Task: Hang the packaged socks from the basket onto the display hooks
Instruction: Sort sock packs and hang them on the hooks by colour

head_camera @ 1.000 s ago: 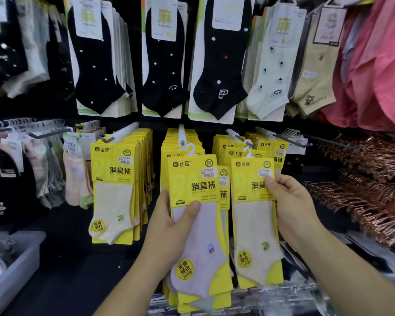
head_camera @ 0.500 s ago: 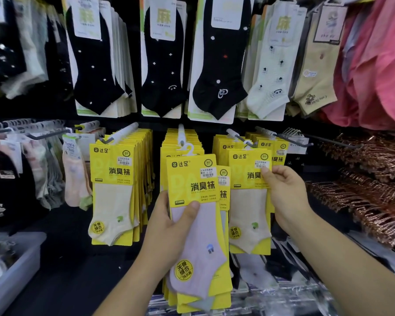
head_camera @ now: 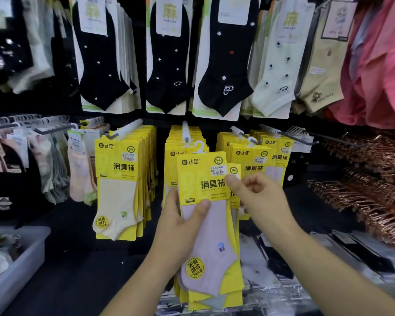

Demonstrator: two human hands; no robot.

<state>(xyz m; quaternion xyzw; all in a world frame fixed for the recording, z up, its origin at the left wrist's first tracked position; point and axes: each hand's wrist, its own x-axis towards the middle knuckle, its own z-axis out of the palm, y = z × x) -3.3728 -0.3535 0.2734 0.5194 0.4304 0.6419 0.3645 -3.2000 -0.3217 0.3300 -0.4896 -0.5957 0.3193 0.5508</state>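
1. Left hand, at 6 o'clock of my view: fingers curled behind and thumb pressed across the front of a stack of packaged socks, gripping it upright (yellow cards, a lilac sock on the front packet).
2. Right hand, at 3 o'clock of the stack: fingers curled, thumb tip at the right edge of the front card. I cannot tell whether it pinches the card or only touches it.
3. Hanger loop of the front packet: white, at 12 o'clock of the stack, just below the tip of the centre hook and not on it.
4. Centre hook: loaded with hung packets almost to its tip. The left hook at 10 o'clock and the right hook at 2 o'clock carry similar rows.
5. Step, as I judge it: peeling the front packet off the stack for hanging.
6. Risks, as I judge them:
   - Two packets lift together, because the glossy cards cling.
   - The stack fans out and slides down towards 6 o'clock, since the thumb alone clamps its face.
   - The loop misses the hook tip, or catches only its end, because the row leaves little bare rod (a packet so placed could drop at a nudge).
   - A knuckle brushes the right-hand row and unseats its front packet.
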